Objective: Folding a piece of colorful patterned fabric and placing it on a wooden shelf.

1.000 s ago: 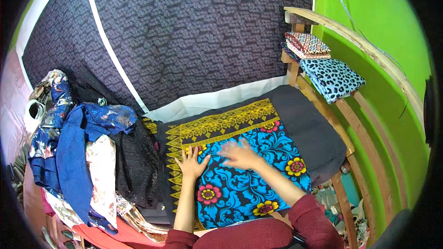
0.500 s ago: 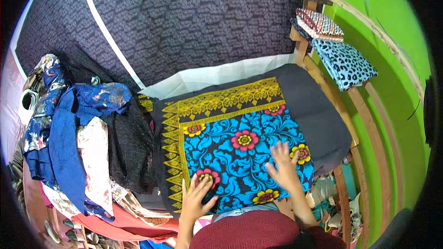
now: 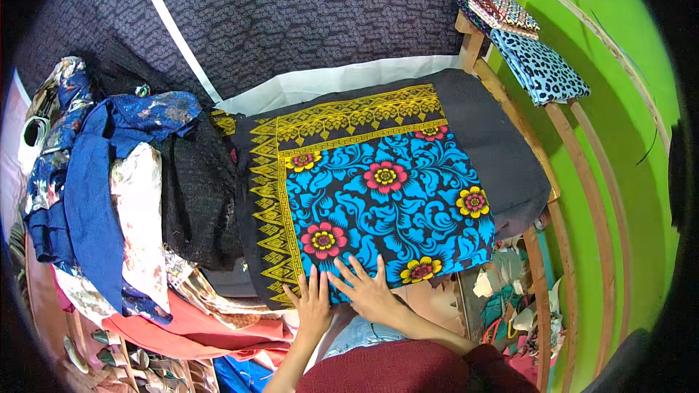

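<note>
A black cloth (image 3: 408, 207) with blue leaves, red and yellow flowers and yellow borders lies spread on a dark grey padded surface (image 3: 502, 153). My left hand (image 3: 314, 304) rests on its near edge, close to the yellow left border, fingers stretched out. Just right of it, my right hand (image 3: 368, 292) lies on the same near edge with its fingers spread. Both palms face down, and neither hand grips the cloth. The two hands are close together below a red flower.
Left of the cloth lies a heap of clothes, with a blue garment (image 3: 95, 196) and a black one (image 3: 200, 196). Folded leopard-print cloth (image 3: 539, 65) sits on a wooden rack (image 3: 582, 167) by the green wall. Scraps (image 3: 517, 313) lie below right; a dark patterned curtain (image 3: 313, 22) hangs behind.
My right hand has moved left and nearer to me, from the cloth's right side to beside my left hand. The left hand stays near the front edge. The view has shifted slightly.
</note>
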### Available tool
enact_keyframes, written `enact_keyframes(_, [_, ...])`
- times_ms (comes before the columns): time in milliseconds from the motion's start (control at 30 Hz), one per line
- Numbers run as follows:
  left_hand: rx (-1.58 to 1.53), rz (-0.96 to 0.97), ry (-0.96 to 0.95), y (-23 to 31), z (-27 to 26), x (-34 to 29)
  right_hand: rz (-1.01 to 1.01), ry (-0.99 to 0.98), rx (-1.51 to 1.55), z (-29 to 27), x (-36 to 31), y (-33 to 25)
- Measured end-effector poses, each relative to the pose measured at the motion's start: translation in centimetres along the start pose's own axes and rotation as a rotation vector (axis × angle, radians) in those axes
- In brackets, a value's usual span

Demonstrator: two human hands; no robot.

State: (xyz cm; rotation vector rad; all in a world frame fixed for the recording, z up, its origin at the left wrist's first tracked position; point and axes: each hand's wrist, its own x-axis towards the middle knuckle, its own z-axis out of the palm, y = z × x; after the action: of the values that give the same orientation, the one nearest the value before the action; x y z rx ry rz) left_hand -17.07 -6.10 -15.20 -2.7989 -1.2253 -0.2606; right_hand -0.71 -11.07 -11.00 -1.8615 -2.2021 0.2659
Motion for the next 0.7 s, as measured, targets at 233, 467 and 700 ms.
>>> enact_keyframes(233, [-0.076,0.004,0.212,0.2,1.8,0.5,0.149,0.162,-0.083,2.8,-0.3,-1.3])
enact_keyframes(467, [-0.163,0.061,-0.076,0.1,-4.7,-0.1,0.154,0.232,-0.053,0.8,-2.2,-0.2])
enact_keyframes(700, [-0.247,0.189,0.103,-5.1,-6.8,-2.2,0.358,0.429,-0.252,-4.1,-9.4,8.1])
